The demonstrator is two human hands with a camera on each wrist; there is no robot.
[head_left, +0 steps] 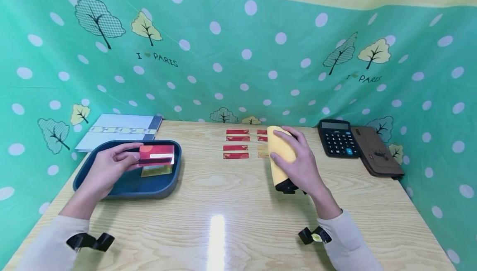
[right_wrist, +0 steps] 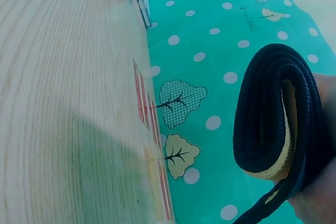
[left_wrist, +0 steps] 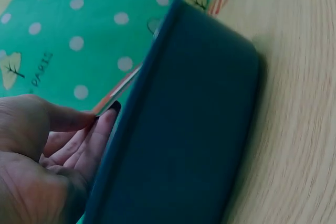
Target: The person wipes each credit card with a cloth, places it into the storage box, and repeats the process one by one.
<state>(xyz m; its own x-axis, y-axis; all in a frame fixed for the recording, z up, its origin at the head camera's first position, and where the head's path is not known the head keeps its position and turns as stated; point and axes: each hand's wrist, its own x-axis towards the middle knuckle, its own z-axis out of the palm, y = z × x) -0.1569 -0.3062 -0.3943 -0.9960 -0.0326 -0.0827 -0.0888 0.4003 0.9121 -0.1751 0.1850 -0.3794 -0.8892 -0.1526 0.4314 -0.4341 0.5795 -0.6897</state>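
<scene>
The left hand (head_left: 112, 167) pinches at frame left; the right hand (head_left: 302, 163) grips right of centre. Left arm (head_left: 56, 238) and right arm (head_left: 344, 235) slant inward from the bottom edge.

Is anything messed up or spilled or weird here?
Nothing looks spilled or broken that I can see. One little thing: the yellow roll in the right hand has a dark end sticking out, instead of tucked in with its other layers. The striped cards lie in tidy rows.
</scene>
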